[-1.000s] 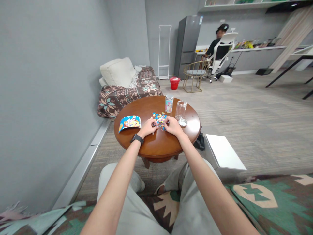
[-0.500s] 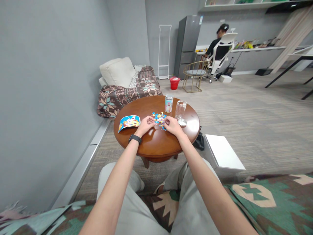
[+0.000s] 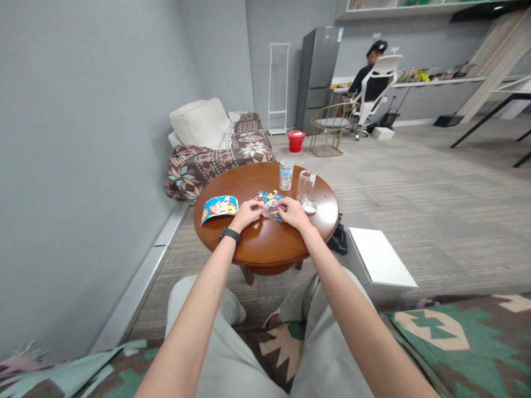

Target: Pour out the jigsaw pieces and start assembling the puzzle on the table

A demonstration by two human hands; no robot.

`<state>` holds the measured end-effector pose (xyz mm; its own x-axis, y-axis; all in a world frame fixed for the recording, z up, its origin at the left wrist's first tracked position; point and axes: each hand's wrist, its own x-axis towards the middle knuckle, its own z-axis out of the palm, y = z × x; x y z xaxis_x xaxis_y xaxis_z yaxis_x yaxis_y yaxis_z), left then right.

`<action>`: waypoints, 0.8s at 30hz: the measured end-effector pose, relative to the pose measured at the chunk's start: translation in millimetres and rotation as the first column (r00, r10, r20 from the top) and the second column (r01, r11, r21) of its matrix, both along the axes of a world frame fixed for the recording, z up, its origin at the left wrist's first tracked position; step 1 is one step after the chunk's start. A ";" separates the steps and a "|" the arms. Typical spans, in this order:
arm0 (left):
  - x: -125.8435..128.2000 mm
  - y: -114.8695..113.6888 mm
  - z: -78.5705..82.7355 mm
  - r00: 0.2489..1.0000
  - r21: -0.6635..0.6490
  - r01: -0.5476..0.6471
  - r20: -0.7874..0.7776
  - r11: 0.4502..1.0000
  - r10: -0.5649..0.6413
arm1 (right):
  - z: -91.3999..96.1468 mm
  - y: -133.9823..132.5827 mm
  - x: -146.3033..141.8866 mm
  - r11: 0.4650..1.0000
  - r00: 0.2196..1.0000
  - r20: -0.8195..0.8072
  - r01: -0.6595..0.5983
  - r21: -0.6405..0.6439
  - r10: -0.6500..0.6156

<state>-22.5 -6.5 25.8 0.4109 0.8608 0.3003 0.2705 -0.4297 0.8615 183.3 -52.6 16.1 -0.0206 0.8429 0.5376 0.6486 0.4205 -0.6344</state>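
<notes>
A heap of small colourful puzzle pieces [image 3: 270, 198] lies on the round wooden table [image 3: 265, 246]. My left hand [image 3: 248, 213], with a black watch on its wrist, rests at the heap's left edge with fingers curled in a pinch. My right hand [image 3: 293, 213] sits at the heap's right edge, fingers also curled onto the pieces. What each pinch holds is too small to name. A picture card [image 3: 219, 208] lies on the table to the left. A printed tin [image 3: 286, 175] and a clear glass jar [image 3: 306, 187] stand behind the heap, with a round lid [image 3: 309, 208] beside my right hand.
A white box [image 3: 379, 262] stands on the floor right of the table. A patterned couch with a white cushion [image 3: 199, 122] runs along the grey wall. Farther back are a red bucket [image 3: 296, 140], a gold chair [image 3: 331, 127], a fridge, and a person seated at a desk [image 3: 369, 77].
Both hands have shifted slightly forward into the heap of pieces; my left hand has moved a little up and away from the table's near edge.
</notes>
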 end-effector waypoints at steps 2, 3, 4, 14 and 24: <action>-0.1 0.3 -0.4 1.000 0.017 -0.004 -0.007 1.000 0.005 | -0.5 0.7 0.4 1.000 1.000 0.018 -0.018 0.019 0.017; 0.0 0.1 -0.4 1.000 0.016 -0.003 -0.006 1.000 0.003 | -0.2 0.6 0.5 0.999 0.999 0.029 -0.026 0.028 0.025; 0.2 -0.2 -0.3 1.000 0.007 0.003 -0.002 1.000 -0.003 | 0.3 0.2 0.5 0.999 0.999 0.035 -0.030 0.035 0.029; 2.9 0.3 -3.1 0.995 -0.105 0.041 0.095 0.994 -0.031 | 11.4 -8.9 -2.7 0.998 1.000 -0.007 0.013 -0.069 -0.014; 1.2 -0.6 -0.7 0.999 -0.060 0.009 0.041 0.998 -0.007 | 10.1 -8.6 -1.2 0.997 0.998 -0.043 0.045 -0.067 -0.048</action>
